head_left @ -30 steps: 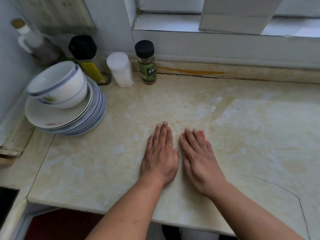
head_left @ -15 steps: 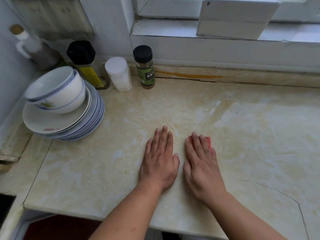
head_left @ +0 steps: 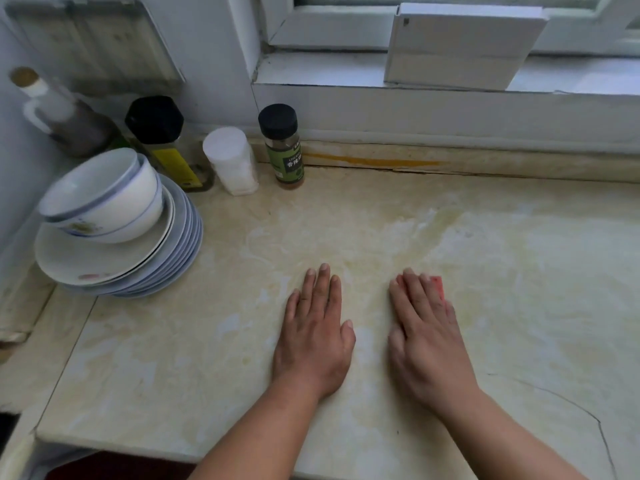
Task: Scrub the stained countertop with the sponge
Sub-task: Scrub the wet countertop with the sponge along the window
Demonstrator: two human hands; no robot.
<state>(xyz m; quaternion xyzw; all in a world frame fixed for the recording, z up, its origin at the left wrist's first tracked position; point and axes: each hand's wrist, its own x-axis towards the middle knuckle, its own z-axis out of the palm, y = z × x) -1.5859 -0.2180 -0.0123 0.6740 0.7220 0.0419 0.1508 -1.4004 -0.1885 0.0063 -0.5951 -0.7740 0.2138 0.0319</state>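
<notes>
The beige marble countertop [head_left: 502, 271] carries yellowish stains and pale smears. My right hand [head_left: 426, 337] lies flat on a red sponge [head_left: 438, 285], fingers straight, pressing it onto the counter; only the sponge's far right corner shows past my fingers. My left hand [head_left: 313, 334] rests flat on the bare counter just left of it, fingers straight and together, holding nothing.
A stack of plates [head_left: 145, 268] with two nested bowls [head_left: 104, 199] stands at the left. Behind it are a dark bottle [head_left: 65, 116], a yellow-labelled bottle [head_left: 162, 143], a white jar [head_left: 232, 164] and a spice jar [head_left: 282, 147]. A white box [head_left: 460, 46] sits on the windowsill. A crack [head_left: 571, 407] runs at the right.
My right hand and the sponge have slid to the right, away from my left hand, so the gap between the hands has widened. The left hand stays flat in place.
</notes>
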